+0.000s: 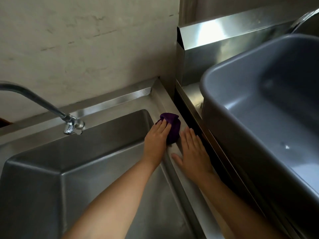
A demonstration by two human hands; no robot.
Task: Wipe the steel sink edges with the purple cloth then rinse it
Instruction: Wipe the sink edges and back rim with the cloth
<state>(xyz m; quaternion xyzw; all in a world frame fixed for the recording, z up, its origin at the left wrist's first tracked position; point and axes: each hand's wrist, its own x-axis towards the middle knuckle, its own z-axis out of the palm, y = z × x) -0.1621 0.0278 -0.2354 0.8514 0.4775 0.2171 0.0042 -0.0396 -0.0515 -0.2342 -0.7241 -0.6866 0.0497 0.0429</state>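
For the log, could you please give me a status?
Left hand flat on purple cloth; right hand flat on sink edge. Grey tub apart, not obstructing.

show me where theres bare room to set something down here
The sink basin is bare, bordered by the tap and the left hand. The back ledge between tap and corner is free but narrow. The right rim is crowded: purple cloth, left hand pressing it, right hand flat beside. The grey tub takes the counter; its inside looks bare.

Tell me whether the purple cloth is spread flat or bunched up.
Bunched up: the purple cloth is a rumpled wad on the sink edge, pressed under the left hand.
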